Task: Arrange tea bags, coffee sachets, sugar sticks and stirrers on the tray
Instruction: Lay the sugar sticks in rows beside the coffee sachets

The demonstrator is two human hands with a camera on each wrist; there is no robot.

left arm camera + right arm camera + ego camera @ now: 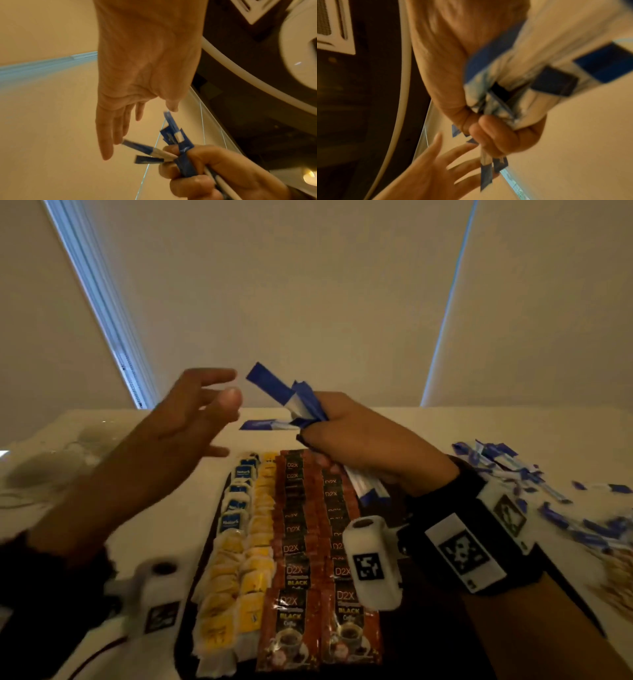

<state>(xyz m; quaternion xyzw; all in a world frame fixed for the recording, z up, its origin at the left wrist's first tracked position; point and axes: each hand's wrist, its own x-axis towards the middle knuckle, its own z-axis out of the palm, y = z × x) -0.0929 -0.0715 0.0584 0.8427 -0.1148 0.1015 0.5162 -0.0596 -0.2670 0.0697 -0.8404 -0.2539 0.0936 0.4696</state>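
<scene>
My right hand (346,436) grips a bundle of blue-and-white sugar sticks (284,392) above the far end of the dark tray (202,546); the same bundle (176,146) (518,86) shows in both wrist views. My left hand (191,412) hovers just left of the bundle with its fingers spread and straight, holding nothing. On the tray lie rows of yellow tea bags (236,583), blue tea bags (236,508) and brown coffee sachets (298,587). One sugar stick (263,424) lies on the table beyond the tray.
A loose heap of sugar sticks (513,474) is spread over the white table (394,422) at the right. Pale wooden stirrers (616,580) show blurred at the right edge. Window blinds hang behind the table.
</scene>
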